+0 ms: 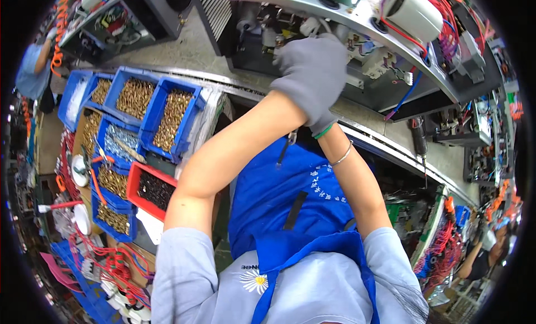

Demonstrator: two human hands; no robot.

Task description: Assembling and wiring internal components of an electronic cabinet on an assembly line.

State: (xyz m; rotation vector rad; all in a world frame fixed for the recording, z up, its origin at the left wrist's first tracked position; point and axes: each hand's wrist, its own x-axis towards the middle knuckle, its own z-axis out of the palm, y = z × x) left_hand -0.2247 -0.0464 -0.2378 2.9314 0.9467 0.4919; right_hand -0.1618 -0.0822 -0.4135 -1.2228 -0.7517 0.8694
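Both of my hands wear grey gloves and overlap at the open metal housing [379, 98] in front of me. My left hand [307, 67] is uppermost, bent over the housing's near side beside white wires [317, 27] and small fittings. Its fingers point away and are hidden, so what they hold does not show. My right hand [322, 113] lies mostly behind the left one. Only its wrist part and green-edged cuff stand out, and its fingers are covered.
Blue bins [174, 120] of brass-coloured screws and a red bin [151, 190] of dark screws stand at left. A power screwdriver [419, 137] hangs at right. Red wires and a white cylinder [416, 17] sit on the housing's far side. Other people work at both edges.
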